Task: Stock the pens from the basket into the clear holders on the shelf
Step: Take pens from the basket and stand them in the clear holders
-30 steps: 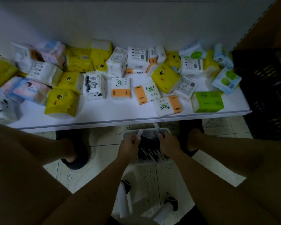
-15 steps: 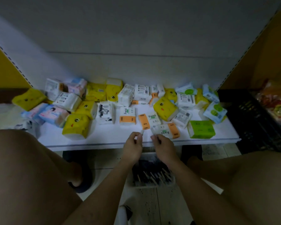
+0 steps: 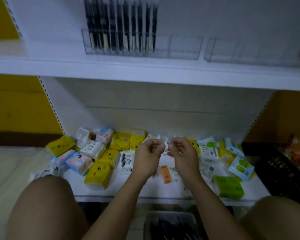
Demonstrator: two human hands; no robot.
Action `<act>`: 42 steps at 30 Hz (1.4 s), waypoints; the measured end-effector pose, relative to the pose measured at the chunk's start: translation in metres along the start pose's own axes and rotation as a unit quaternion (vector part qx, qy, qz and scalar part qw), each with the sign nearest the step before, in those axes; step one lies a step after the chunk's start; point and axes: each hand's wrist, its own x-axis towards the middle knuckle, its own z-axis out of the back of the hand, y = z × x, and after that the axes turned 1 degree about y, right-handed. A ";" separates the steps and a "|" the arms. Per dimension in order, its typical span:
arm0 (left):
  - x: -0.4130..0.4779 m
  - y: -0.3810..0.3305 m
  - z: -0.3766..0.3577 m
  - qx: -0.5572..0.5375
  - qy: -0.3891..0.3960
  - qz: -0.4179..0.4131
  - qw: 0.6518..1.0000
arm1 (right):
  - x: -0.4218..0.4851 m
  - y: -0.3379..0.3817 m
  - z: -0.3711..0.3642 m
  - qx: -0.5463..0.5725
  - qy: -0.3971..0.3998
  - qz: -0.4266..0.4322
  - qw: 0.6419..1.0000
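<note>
Pens (image 3: pixel 121 28) upright in clear holder (image 3: pixel 184 47) well above the fingers (image 3: pixel 156 148), left hand (image 3: pixel 148 154) and right hand (image 3: pixel 182 154) curled, each pinching a blurred pale piece (image 3: pixel 163 142), basket (image 3: pixel 170 215) below, tissue packs (image 3: pixel 97 174) behind.

Forearms extended; left hand (image 3: pixel 148 154), right hand (image 3: pixel 183 153) close together, fingers curled, pinching pens (image 3: pixel 161 142).

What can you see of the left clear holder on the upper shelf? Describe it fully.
The left clear holder is a transparent, plastic-looking box split by thin dividers into upright slots. It stands on the white upper shelf. Dark pens stand upright in its left and middle slots; the right slots are empty. A second clear holder, empty, sits just to its right.
</note>
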 end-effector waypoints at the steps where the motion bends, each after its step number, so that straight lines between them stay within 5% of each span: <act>1: 0.005 -0.012 0.005 0.002 0.000 -0.017 1.000 | 0.004 0.010 0.000 -0.001 0.002 0.016 1.000; 15: 0.022 -0.168 0.062 0.128 -0.001 -0.289 0.949 | 0.035 0.165 0.023 -0.007 0.043 0.262 0.964; 30: 0.085 -0.303 0.095 0.138 -0.061 -0.372 0.916 | 0.121 0.282 0.020 0.030 0.015 0.322 0.946; 42: 0.147 -0.329 0.094 0.199 -0.120 -0.395 0.889 | 0.190 0.314 -0.007 0.008 -0.020 0.343 0.939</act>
